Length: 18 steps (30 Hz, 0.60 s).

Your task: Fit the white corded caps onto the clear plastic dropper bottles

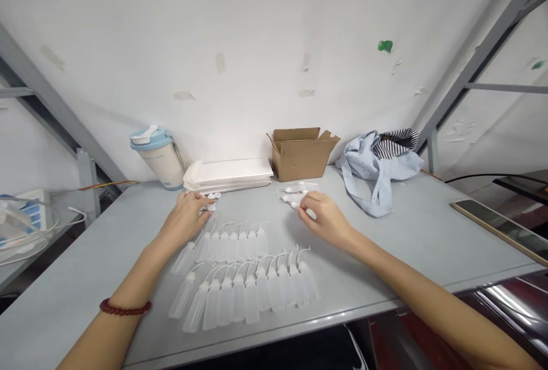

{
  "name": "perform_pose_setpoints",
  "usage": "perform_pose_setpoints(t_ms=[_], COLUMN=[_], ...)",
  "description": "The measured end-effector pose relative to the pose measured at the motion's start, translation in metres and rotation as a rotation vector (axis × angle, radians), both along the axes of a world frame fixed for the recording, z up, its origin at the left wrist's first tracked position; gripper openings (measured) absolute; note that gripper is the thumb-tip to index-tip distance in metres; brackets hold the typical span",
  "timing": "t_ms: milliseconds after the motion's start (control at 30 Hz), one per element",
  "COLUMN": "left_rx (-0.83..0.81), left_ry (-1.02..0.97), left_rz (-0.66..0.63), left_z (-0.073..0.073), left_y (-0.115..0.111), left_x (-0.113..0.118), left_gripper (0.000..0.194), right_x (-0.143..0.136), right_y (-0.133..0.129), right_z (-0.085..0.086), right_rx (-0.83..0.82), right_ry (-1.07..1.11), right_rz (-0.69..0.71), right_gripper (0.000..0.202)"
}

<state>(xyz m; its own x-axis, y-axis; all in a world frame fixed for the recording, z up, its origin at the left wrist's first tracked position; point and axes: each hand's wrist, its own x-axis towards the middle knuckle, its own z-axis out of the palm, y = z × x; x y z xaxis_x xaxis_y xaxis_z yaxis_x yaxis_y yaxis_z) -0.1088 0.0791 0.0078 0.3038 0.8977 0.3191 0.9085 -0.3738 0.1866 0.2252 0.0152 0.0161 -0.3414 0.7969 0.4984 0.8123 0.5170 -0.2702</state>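
Observation:
My left hand (184, 217) reaches to a small group of white caps (211, 196), thumb and forefinger closed about one of them. To the right, my right hand (323, 216) has its fingers curled in a pinch on a translucent squeeze bottle, mostly hidden by the hand. Beside it lie a few similar bottles (299, 187) with thin bent tubes pointing left. Between my forearms, two rows of translucent bottles with curved spout tubes lie on the grey table: a back row (233, 246) and a front row (250, 298).
Along the wall stand a blue-lidded tumbler (160, 159), a stack of white packets (229, 173), an open cardboard box (299, 160) and a light blue cloth bag (374, 170). A phone (505, 230) lies at the right edge of the table (411, 238). Cables (34, 238) are at the far left.

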Motion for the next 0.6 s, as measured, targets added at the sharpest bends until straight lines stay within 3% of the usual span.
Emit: perform_pose_setpoints(t_ms=[67,133,233,467,600], left_rx=[0.007,0.017,0.026,0.07,0.139], left_ry=[0.015,0.023,0.03,0.023,-0.012], left_rz=[-0.001,-0.006,-0.022,-0.073,-0.086], left_z=[-0.003,-0.006,-0.01,-0.012,-0.003], left_y=[0.004,0.007,0.009,0.011,0.005], left_x=[-0.002,-0.004,-0.006,-0.006,-0.001], left_gripper=[0.034,0.034,0.034,0.029,0.03], right_x=[-0.003,-0.005,-0.007,-0.001,-0.002], right_y=[-0.012,-0.023,-0.033,-0.033,-0.034], right_z=[0.012,0.02,0.026,0.026,0.029], right_rx=[-0.207,-0.424,-0.618,-1.101,-1.204], right_ry=[0.023,0.071,0.064,-0.077,-0.094], right_rz=[0.173,0.35,0.473,0.514,0.5], right_gripper=[0.043,0.045,0.044,0.03,0.032])
